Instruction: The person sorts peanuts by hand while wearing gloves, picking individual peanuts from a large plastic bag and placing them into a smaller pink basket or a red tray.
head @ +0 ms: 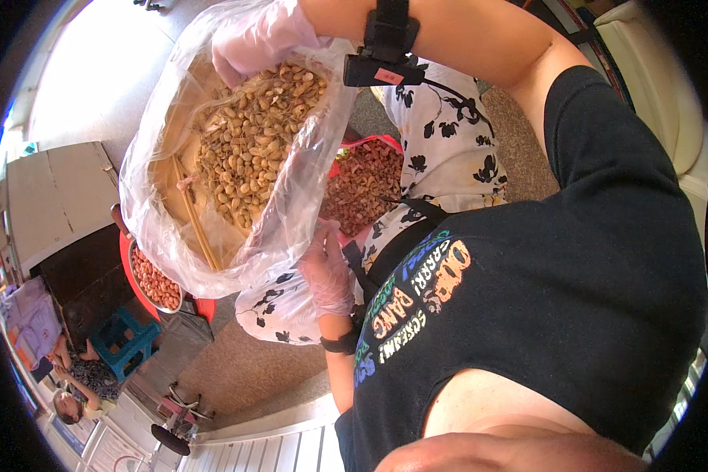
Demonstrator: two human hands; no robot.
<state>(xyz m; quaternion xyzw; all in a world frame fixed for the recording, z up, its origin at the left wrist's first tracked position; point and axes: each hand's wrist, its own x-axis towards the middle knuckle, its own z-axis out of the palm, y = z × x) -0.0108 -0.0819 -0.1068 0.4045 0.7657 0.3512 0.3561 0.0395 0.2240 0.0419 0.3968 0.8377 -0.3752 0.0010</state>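
Observation:
My right hand [265, 44], in a thin pinkish glove, reaches over the far rim of a large clear plastic bag [147, 236]. Its curled fingers are beside a heap of unshelled peanuts [253, 141] inside; whether they grip anything is hidden. Two thin wooden sticks [194, 218], bound with pink string, lie by the peanuts. My left hand [330, 271], also gloved, is at the bag's near rim with its fingers drawn together. What it holds, if anything, I cannot tell. Beside it, on my lap, a pinkish-red bag [383, 139] holds many small reddish-brown pieces [360, 183].
A white bowl [181, 300] of reddish peanut kernels stands on a red surface [206, 308] beyond the plastic bag. A blue plastic stool [121, 342] is farther off, near another person [88, 383]. A black device [383, 68] with a cable is strapped to my right forearm.

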